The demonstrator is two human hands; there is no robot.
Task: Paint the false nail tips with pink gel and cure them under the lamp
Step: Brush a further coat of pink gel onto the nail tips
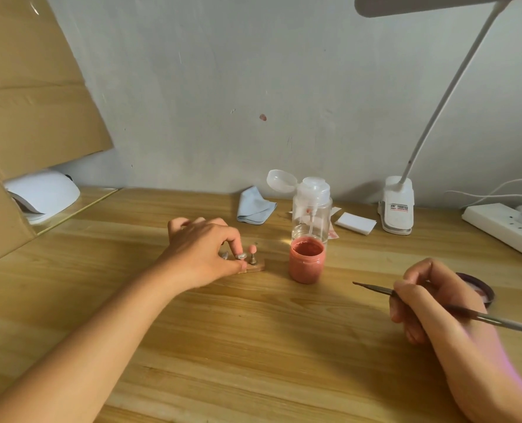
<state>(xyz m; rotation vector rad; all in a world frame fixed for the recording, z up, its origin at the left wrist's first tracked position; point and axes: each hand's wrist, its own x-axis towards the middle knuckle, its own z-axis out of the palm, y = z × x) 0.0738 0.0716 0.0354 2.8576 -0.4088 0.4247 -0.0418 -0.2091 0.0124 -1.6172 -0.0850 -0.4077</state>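
With left hand (201,248) pinching the nail tip (241,256) steady and right hand (427,303) gripping the brush (375,289), load sparingly from the jar (307,261) between both hands

Cardboard (24,102) covers the left part of the curing lamp (44,193), the left hand (201,248) hides most of the nail stand (255,268), the right hand (430,300) masks the lid (479,285), and the frame edge cuts off the brush (375,288), desk lamp head (430,4) and power strip (497,221).

Pale wall (253,71) behind a wooden counter (253,346).
The grey-white wall is scuffed and stained; daylight falls soft. Cardboard (24,87) leans at left, and a white clip lamp (397,206) arches overhead at right.
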